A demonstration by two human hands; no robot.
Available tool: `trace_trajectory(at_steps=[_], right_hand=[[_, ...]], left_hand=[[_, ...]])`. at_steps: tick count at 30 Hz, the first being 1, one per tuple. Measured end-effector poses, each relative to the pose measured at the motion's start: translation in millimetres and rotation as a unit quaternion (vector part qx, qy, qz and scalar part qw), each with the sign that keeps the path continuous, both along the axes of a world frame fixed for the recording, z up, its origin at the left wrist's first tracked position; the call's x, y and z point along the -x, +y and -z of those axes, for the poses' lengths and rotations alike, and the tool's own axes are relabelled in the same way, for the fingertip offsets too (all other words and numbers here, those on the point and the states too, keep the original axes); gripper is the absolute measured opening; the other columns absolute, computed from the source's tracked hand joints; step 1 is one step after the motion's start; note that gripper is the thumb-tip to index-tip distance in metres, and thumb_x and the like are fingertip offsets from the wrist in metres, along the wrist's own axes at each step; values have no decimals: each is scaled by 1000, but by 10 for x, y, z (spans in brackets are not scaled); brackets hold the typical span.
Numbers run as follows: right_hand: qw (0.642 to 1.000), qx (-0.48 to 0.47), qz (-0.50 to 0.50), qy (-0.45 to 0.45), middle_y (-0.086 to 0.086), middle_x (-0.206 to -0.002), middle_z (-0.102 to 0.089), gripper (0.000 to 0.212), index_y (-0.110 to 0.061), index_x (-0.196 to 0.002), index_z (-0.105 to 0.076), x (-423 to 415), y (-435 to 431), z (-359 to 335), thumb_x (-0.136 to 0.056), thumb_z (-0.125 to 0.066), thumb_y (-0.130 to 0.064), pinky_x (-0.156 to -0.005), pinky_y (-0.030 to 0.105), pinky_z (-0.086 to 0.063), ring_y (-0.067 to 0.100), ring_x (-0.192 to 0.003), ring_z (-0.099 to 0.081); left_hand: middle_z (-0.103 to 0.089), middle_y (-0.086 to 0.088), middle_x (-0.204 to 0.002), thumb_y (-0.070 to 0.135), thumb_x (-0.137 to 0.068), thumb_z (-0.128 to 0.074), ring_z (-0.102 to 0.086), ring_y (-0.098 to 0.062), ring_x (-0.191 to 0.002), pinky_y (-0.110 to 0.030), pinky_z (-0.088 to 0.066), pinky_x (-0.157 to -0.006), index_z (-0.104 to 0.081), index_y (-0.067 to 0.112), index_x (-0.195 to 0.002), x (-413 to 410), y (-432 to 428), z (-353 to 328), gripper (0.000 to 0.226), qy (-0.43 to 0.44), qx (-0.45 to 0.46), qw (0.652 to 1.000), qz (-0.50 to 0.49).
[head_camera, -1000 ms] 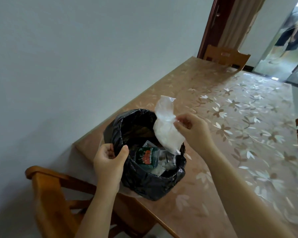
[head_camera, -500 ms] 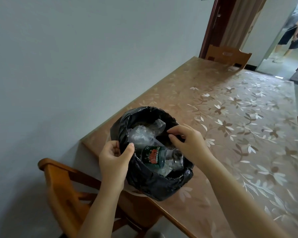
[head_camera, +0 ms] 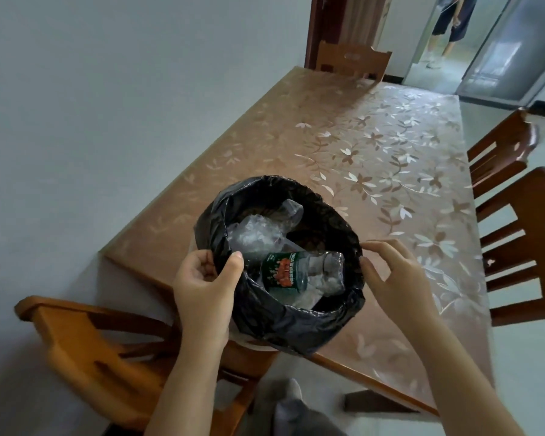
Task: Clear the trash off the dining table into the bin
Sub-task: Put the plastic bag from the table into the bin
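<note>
At the worktop's point(head_camera: 375, 146) near left corner, the bin point(head_camera: 283, 322) is clamped at its rim by the left hand point(head_camera: 203, 283); the white bag point(head_camera: 258, 232), released a second ago, lies inside, the right hand point(head_camera: 394, 273) withdrawn, open, empty.

Brown wooden slat-back chairs point(head_camera: 516, 234) flank a pale grey wall point(head_camera: 92, 105), and a person in dark shorts point(head_camera: 450, 23) stands beyond the doorway

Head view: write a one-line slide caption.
Left hand grips black-lined bin holding crushed plastic bottle; right hand open beside it.
</note>
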State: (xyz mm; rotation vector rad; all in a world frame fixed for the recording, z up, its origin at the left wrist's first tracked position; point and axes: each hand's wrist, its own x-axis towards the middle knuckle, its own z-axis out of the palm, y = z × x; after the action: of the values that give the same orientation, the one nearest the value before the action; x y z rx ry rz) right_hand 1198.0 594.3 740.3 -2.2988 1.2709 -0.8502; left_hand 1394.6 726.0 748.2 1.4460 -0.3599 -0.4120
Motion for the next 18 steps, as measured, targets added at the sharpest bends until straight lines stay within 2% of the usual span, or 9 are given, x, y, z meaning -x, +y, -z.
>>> trace_trajectory(at_steps=[3, 7, 11, 15, 18], right_hand=[[999, -3, 47, 8, 2, -103, -62, 20, -14, -102, -64, 261, 158, 30, -82, -62, -13, -76, 27, -37, 17, -90, -54], [996, 9, 85, 10, 6, -101, -64, 20, -11, -101, -64, 623, 372, -12, -80, -63, -10, -78, 15, -35, 11, -88, -51], [992, -5, 125, 3, 8, -105, -64, 22, -10, -103, -63, 1053, 575, -15, -81, -62, -11, -84, 28, -42, 18, -95, -56], [986, 13, 163, -7, 10, -102, -65, 20, -8, -101, -64, 1510, 688, -58, -81, -63, -9, -83, 32, -46, 25, -95, -59], [982, 21, 189, -25, 9, -98, -64, 19, -8, -99, -64, 1937, 761, -79, -80, -63, -8, -82, 32, -47, 24, -92, -59]], left_hand=[[-53, 0, -61, 36, -58, -70, -50, -18, -59, -32, -46, -54, -57, 22, -59, 165, 24, 39, 19, 3, -8, 1000, 27], [-51, -4, -63, 37, -57, -69, -48, -21, -60, -36, -43, -55, -54, 19, -62, 449, 34, 46, 25, 4, -13, 997, 77], [-51, -6, -65, 41, -55, -68, -48, -22, -61, -37, -44, -55, -53, 18, -63, 776, -11, 13, 28, -9, -33, 990, 140], [-54, 0, -61, 45, -50, -67, -51, -17, -57, -34, -46, -53, -57, 27, -58, 1210, -72, -18, 22, -17, -48, 980, 191], [-53, -4, -62, 45, -49, -67, -50, -22, -59, -38, -46, -55, -56, 22, -60, 1615, -105, 1, 28, -19, -54, 975, 217]])
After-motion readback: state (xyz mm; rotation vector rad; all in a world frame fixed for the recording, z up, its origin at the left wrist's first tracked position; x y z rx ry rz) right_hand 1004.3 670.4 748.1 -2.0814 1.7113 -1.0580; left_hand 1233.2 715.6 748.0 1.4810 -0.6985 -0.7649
